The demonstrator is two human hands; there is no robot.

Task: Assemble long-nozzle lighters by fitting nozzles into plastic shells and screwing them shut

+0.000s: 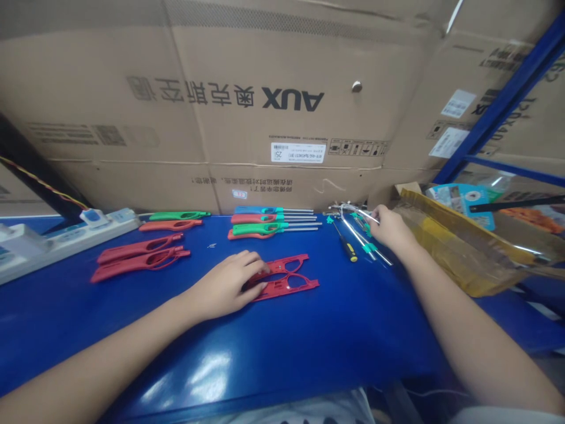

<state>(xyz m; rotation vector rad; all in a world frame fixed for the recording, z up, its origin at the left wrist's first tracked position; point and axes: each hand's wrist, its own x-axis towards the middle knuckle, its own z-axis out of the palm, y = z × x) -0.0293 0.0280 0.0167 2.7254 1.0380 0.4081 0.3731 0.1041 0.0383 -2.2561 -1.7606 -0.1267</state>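
Note:
My left hand lies over the handle ends of two red plastic lighter casing halves, side by side with their insides facing up. Its fingers curl onto them, and the fingertips are partly hidden. My right hand pinches a thin metal lighter tube at the back right. Below that hand lie more metal tubes with green fittings and a tangle of small parts. A yellow and black screwdriver rests just left of them.
Lighters with metal tubes lie stacked at the back middle. Red casings and green and orange ones lie left, near a white power strip. A taped carton stands right. Large cardboard backs the blue table.

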